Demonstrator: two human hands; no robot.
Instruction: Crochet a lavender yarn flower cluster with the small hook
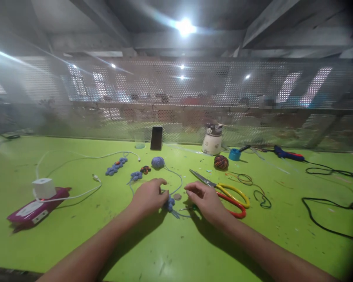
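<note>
My left hand [150,194] is curved around the edge of a small blue crochet piece [170,203], its thumb against the yarn and its forefinger raised. Loose blue strands hang from the piece. Facing it, my right hand [205,199] has its fingers curled, thumb and forefinger close together. A crochet hook with a green handle [194,207] sticks out beneath this hand, its metal tip towards the crochet piece; the grip on it is partly hidden. Blue yarn runs from a blue yarn ball [158,162] towards the hands. A round tan disc [178,196] lies between them.
Large scissors [233,196] with red and yellow handles lie beside my right hand. Crocheted flowers [116,167], a dark multicoloured yarn ball [221,162], a phone [156,138], a jug-like bottle [212,140], and a blue tape roll [234,154] stand further back. A purple power strip [38,209] is left.
</note>
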